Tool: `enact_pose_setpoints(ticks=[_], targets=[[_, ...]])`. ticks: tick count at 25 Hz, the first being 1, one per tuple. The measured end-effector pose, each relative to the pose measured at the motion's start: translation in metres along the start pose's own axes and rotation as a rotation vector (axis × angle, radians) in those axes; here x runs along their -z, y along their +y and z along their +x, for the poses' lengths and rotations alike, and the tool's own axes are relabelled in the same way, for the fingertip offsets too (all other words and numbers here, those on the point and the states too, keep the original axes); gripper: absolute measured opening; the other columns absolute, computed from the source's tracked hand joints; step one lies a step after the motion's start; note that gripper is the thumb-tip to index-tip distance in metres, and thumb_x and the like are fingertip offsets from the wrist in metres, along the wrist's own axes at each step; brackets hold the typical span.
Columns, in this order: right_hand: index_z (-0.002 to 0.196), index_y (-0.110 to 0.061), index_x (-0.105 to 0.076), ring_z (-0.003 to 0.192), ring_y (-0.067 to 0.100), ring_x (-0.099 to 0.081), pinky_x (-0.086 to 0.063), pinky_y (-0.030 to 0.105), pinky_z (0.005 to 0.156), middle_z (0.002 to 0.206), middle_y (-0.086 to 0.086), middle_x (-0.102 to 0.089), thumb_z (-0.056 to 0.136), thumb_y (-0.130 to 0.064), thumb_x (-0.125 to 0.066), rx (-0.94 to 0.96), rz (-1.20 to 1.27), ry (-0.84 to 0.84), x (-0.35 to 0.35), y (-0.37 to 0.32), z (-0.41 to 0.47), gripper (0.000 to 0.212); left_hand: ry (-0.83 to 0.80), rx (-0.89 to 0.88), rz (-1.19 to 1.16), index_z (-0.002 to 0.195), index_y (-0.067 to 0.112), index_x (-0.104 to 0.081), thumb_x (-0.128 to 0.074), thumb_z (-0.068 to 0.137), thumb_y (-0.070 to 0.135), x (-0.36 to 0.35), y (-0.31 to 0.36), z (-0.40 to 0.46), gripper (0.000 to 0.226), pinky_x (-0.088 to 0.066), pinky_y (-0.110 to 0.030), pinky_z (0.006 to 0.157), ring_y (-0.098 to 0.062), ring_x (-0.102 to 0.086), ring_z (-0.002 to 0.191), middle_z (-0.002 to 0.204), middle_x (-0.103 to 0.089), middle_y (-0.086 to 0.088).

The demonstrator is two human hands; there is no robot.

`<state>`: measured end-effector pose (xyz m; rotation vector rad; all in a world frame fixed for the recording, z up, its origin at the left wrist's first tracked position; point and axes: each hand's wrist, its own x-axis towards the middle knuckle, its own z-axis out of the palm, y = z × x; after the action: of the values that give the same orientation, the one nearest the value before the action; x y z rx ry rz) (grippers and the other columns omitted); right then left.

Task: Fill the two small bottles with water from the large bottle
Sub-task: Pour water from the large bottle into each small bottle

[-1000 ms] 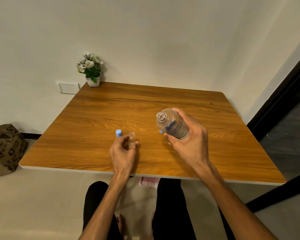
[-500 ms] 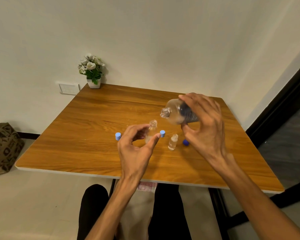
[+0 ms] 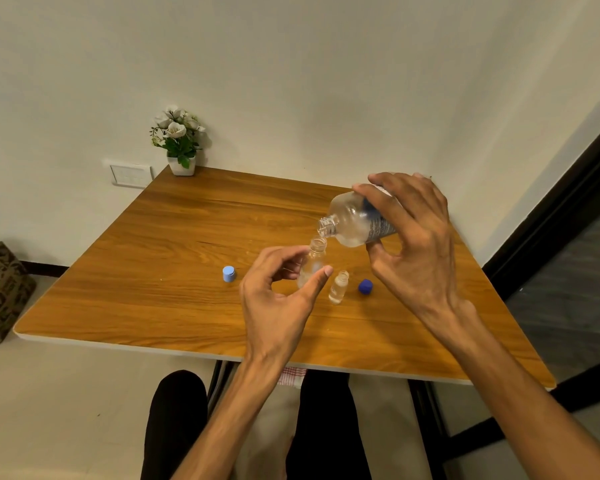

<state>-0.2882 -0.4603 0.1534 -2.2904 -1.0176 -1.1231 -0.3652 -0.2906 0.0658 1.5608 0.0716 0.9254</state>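
1. The right hand point(image 3: 416, 244) wraps the large bottle point(image 3: 355, 220), tipped so its mouth sits just above the small bottle point(image 3: 311, 263) pinched in the left hand point(image 3: 278, 296), presumably lifted to meet the pour.
2. Just right of that pinch stands the second small bottle point(image 3: 338, 287), open, near a dark blue cap point(image 3: 365, 286); a light blue cap point(image 3: 228, 274) lies left. Nothing blocks the pour.

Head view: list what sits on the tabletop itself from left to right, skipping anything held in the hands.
Flower pot → light blue cap → standing small bottle → dark blue cap.
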Motion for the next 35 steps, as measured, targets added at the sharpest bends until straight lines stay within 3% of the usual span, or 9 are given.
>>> enact_pose_setpoints(ticks=[35], targets=[[0.136,-0.005,-0.069,0.138,0.039,-0.056,-0.033,0.055,0.123,0.142,0.018,-0.065,0.072,0.008,-0.077,0.055,-0.068,-0.02,0.0052,-0.0021,0.005,0.066,0.001,0.025,-0.014,0.106,0.019,-0.078,-0.095,0.074,0.017,0.0003,-0.0039,-0.004,0.036,-0.061,-0.031,0.075,-0.015,-0.069,0.088,0.1,-0.074,0.002]])
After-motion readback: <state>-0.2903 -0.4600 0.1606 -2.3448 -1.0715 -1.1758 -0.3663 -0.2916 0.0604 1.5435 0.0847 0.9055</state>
